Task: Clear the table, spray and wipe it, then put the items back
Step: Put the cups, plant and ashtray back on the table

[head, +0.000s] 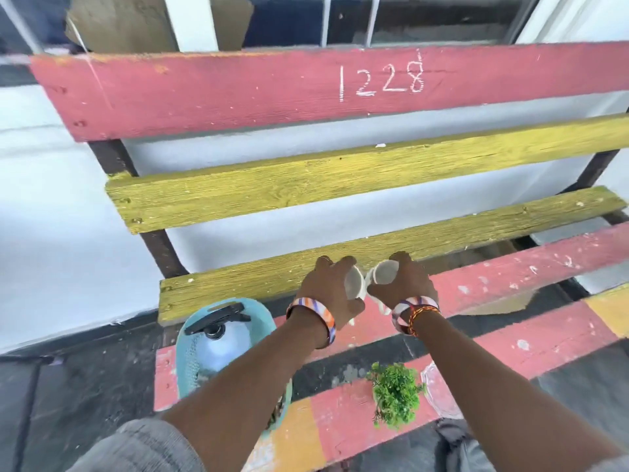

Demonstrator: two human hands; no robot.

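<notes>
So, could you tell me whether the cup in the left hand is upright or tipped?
Tipped. The white cup in the left hand shows its round open mouth to the camera, turned sideways towards the other cup, and looks empty.

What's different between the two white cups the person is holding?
The left cup is gripped by the left hand and tipped so its opening faces right, seen as a narrow oval. The right cup, in the right hand, shows a rounder, fuller opening and sits slightly higher in the picture. Both are small, white and look empty, held side by side over the bench.
</notes>
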